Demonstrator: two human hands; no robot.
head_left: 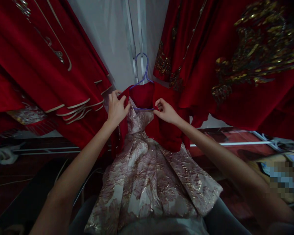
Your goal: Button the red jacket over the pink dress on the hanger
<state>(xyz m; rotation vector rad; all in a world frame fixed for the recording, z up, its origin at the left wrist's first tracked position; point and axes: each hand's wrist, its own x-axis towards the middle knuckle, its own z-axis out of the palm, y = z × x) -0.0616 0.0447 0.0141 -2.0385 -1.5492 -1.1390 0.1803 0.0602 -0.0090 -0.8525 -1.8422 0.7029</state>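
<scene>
A small dress (147,176) hangs in front of me on a blue-purple hanger (142,70). It has a red velvet jacket top (166,130) and a cream skirt with gold and pink floral brocade. My left hand (116,109) pinches the left edge of the red jacket near the collar, fingers closed on the fabric. My right hand (165,111) grips the right edge of the jacket at the neckline, fingers also closed. Both hands are at the dress's shoulders, on either side of the cream bodice.
Red garments with cream trim (51,65) hang at the left. Red garments with gold embroidery (247,58) hang at the right. A white wall with a rail (134,42) lies behind. A dark floor with white rails (235,143) lies below.
</scene>
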